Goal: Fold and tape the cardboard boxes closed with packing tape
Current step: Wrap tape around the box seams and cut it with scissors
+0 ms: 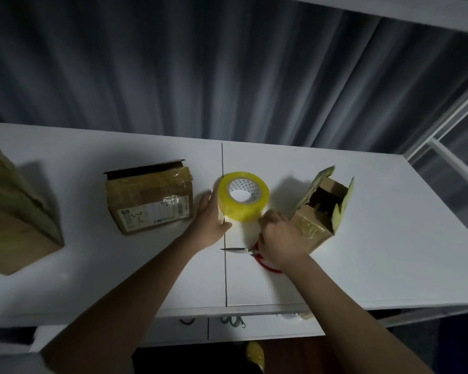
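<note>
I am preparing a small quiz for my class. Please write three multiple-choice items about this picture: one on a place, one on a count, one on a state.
1. Where do the scissors lie?
A. inside a box
B. on the table, nearer the person than the tape roll
C. on the tape roll

2. How many cardboard boxes are on the table?
A. one
B. three
C. five

3. In what state is the small box on the right?
A. open, flaps up
B. taped shut
C. crushed flat

Answers:
1 B, they lie flat below the tape roll, under the right hand.
2 B, one at the left edge, one in the middle, one on the right.
3 A, its dark inside shows.
</note>
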The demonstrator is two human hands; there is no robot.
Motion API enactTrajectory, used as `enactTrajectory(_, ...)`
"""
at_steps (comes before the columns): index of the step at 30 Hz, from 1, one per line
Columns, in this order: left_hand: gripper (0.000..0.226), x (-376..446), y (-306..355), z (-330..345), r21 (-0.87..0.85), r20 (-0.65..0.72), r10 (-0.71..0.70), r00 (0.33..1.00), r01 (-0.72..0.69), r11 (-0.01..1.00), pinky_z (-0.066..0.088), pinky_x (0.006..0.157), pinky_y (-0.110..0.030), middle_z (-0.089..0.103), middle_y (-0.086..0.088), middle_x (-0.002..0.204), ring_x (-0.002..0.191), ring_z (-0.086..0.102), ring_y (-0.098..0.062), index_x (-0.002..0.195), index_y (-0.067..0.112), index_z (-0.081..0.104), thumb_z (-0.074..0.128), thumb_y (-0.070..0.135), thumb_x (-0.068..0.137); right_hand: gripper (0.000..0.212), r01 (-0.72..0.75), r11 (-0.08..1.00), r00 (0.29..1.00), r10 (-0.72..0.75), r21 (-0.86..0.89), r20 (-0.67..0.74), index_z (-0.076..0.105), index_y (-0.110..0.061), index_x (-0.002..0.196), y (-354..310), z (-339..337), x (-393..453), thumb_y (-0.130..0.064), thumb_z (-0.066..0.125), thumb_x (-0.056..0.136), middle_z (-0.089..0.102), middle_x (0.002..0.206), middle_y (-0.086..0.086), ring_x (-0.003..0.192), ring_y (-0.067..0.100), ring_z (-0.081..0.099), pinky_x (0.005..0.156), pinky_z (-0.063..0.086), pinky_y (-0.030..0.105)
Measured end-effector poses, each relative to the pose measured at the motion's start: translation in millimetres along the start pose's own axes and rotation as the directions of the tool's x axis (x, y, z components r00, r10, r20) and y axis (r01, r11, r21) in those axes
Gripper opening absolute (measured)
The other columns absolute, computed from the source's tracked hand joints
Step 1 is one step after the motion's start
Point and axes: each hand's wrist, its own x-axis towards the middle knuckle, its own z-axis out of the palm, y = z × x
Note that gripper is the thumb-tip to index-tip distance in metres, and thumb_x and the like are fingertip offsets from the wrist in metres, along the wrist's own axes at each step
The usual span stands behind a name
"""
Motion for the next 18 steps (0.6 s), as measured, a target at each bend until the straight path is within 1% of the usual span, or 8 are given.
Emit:
enactTrajectory(1, 0.085, -2.1, -2.6, 2.8, 0.001, -0.038, -0.037, 0.999, 0.037, 0.999, 0.019, 0.109, -0.025, 0.021, -0.015, 0.148, 0.14, 0.016, -0.027, 0.145, 0.004, 0.02, 0.072, 0.023, 0.081, 0.045, 0.015, 0.999, 1.0, -0.015, 0.05, -0.01, 0.046, -0.004, 0.134, 1.4, -2.2, 12.7, -0.011, 0.049, 0.089, 0.042, 0.138, 0.013, 0.129, 0.029, 0.037, 0.098, 0.039, 0.034)
enactTrajectory(3, 0.07, -3.0, -7.5, 8.8, 0.003, -0.116, -0.065, 0.991, 0.066, 0.998, 0.03, 0.097, -0.023, 0.039, -0.016, 0.13, 0.125, 0.035, -0.027, 0.129, 0.0, 0.042, 0.078, 0.025, 0.075, 0.064, 0.067, 0.994, 0.997, -0.071, 0.091, 0.044, 0.025, -0.006, 0.148, 3.3, -2.1, 38.1, -0.009, 0.05, 0.089, 0.023, 0.154, 0.012, 0.143, 0.027, 0.018, 0.115, 0.019, 0.031)
enactTrajectory(5, 0.047, -4.5, -4.4, 14.6, 0.048, -0.182, -0.025, 0.983, 0.034, 0.998, 0.031, 0.083, -0.021, 0.05, -0.014, 0.114, 0.111, 0.044, -0.025, 0.111, 0.001, 0.053, 0.076, 0.023, 0.076, 0.074, 0.083, 0.996, 0.984, -0.084, 0.017, 0.158, 0.013, -0.007, 0.151, 4.6, 4.4, 56.8, -0.018, 0.054, 0.09, 0.015, 0.157, 0.012, 0.146, 0.025, 0.007, 0.118, 0.003, 0.033)
enactTrajectory(8, 0.011, -8.5, 7.5, 17.5, 0.131, -0.284, 0.027, 0.958, 0.011, 0.991, 0.031, 0.076, -0.018, 0.056, -0.013, 0.102, 0.101, 0.052, -0.024, 0.097, 0.004, 0.057, 0.057, 0.012, 0.09, 0.063, 0.116, 0.991, 0.973, -0.099, -0.069, 0.208, 0.027, -0.013, 0.146, 9.0, 15.0, 68.7, -0.028, 0.053, 0.091, 0.035, 0.147, 0.013, 0.142, 0.022, 0.021, 0.118, -0.002, 0.039)
enactTrajectory(10, 0.01, -11.7, 9.3, 14.2, 0.107, -0.312, 0.0, 0.95, 0.035, 0.994, 0.033, 0.073, -0.019, 0.058, -0.012, 0.098, 0.096, 0.055, -0.024, 0.093, 0.005, 0.058, 0.049, 0.007, 0.092, 0.053, 0.148, 0.987, 0.974, -0.134, -0.067, 0.183, 0.037, -0.016, 0.141, 12.0, 12.2, 71.7, -0.031, 0.051, 0.092, 0.046, 0.139, 0.009, 0.136, 0.021, 0.033, 0.117, -0.002, 0.037)
enactTrajectory(13, 0.014, -25.0, 16.3, -2.3, 0.125, -0.37, 0.03, 0.929, 0.017, 0.992, 0.039, 0.068, -0.026, 0.058, -0.01, 0.095, 0.088, 0.058, -0.025, 0.097, 0.007, 0.057, 0.045, 0.014, 0.095, 0.054, 0.222, 0.974, 0.971, -0.225, 0.041, 0.087, 0.041, -0.019, 0.14, 12.2, -0.6, 69.1, -0.039, 0.053, 0.091, 0.05, 0.139, 0.006, 0.133, 0.02, 0.038, 0.118, 0.002, 0.035)
enactTrajectory(15, 0.018, -34.6, 26.9, -23.6, 0.184, -0.454, 0.081, 0.887, 0.004, 0.983, 0.042, 0.065, -0.029, 0.059, -0.011, 0.09, 0.083, 0.058, -0.024, 0.098, 0.007, 0.057, 0.043, 0.018, 0.097, 0.056, 0.235, 0.944, 0.972, -0.233, 0.23, -0.037, 0.046, -0.02, 0.138, 3.7, -15.4, 61.8, -0.042, 0.058, 0.089, 0.053, 0.137, 0.004, 0.129, 0.021, 0.044, 0.114, 0.018, 0.029)
enactTrajectory(18, 0.013, -43.7, 41.3, -66.6, 0.202, -0.552, 0.162, 0.818, -0.057, 0.978, 0.048, 0.068, -0.038, 0.062, -0.009, 0.085, 0.08, 0.057, -0.026, 0.091, 0.01, 0.06, 0.053, 0.021, 0.092, 0.046, 0.215, 0.858, 0.976, -0.167, 0.467, -0.141, 0.055, -0.022, 0.125, -12.1, -41.9, 47.5, -0.044, 0.064, 0.085, 0.061, 0.123, -0.002, 0.112, 0.019, 0.055, 0.092, 0.042, 0.029)
